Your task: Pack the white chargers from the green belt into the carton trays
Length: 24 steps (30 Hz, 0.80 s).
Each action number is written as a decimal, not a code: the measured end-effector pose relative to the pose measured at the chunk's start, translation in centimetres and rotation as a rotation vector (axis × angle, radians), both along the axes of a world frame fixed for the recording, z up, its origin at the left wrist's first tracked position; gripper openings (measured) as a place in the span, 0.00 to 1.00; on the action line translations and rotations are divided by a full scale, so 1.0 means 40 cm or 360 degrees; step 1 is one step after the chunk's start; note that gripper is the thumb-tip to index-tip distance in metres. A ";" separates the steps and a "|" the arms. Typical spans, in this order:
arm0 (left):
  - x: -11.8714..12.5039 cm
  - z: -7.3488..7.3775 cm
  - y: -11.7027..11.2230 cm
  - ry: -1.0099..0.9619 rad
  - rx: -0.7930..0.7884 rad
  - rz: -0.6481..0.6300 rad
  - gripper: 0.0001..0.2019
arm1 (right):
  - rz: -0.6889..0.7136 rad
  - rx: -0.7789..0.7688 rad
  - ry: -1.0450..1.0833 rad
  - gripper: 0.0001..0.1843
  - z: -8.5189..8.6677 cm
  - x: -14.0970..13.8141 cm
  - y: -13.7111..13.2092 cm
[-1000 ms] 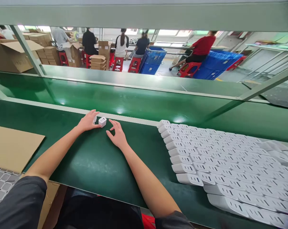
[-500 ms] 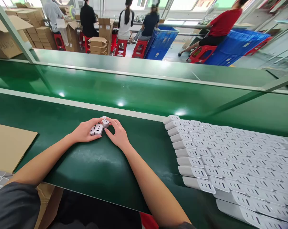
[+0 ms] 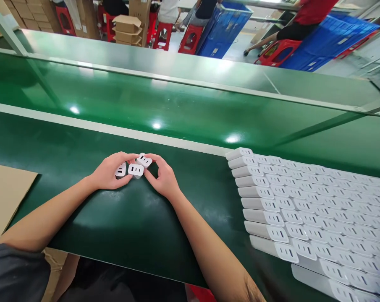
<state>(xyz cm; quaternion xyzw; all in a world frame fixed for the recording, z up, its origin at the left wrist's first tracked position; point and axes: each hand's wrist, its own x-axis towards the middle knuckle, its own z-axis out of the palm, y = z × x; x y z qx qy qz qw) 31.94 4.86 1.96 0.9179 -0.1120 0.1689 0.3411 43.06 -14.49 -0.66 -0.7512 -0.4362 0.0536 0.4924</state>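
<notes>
In the head view my two hands meet over the green work surface around three small white USB chargers with slotted port faces. My left hand (image 3: 109, 172) curls around one charger (image 3: 121, 170), and its thumb and fingertips reach a second charger (image 3: 136, 170) in the middle. My right hand (image 3: 165, 178) grips a third charger (image 3: 145, 160) between thumb and fingers, tilted and touching the middle one. The port faces are turned up towards me. Parts of the chargers are hidden behind my fingers.
Closely packed rows of white chargers (image 3: 303, 205) cover the right of the green table (image 3: 127, 226). A cardboard sheet (image 3: 7, 193) lies at the left. A pale strip (image 3: 114, 130) runs along the back. Beyond are seated people, red stools (image 3: 190, 40) and blue crates (image 3: 224, 29).
My view has tilted down. The chargers have turned and separated between my hands: the middle one now lies more level, and the left one shows more of its port face.
</notes>
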 end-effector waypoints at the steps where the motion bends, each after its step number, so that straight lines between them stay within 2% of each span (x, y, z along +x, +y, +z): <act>1: 0.000 0.000 0.001 -0.0009 -0.0014 -0.0011 0.25 | 0.0006 -0.0018 0.0000 0.16 0.002 -0.001 -0.001; 8: 0.006 -0.002 0.002 -0.0090 -0.0081 -0.0034 0.23 | 0.0089 -0.0003 -0.0065 0.17 0.012 -0.004 -0.005; 14: 0.005 0.003 0.001 -0.0018 -0.0268 -0.0033 0.25 | 0.0263 -0.0025 -0.0062 0.17 0.014 -0.007 -0.014; 24: 0.008 0.000 0.004 0.0084 -0.0471 -0.0208 0.28 | 0.0428 0.0079 -0.0045 0.19 -0.001 -0.009 -0.019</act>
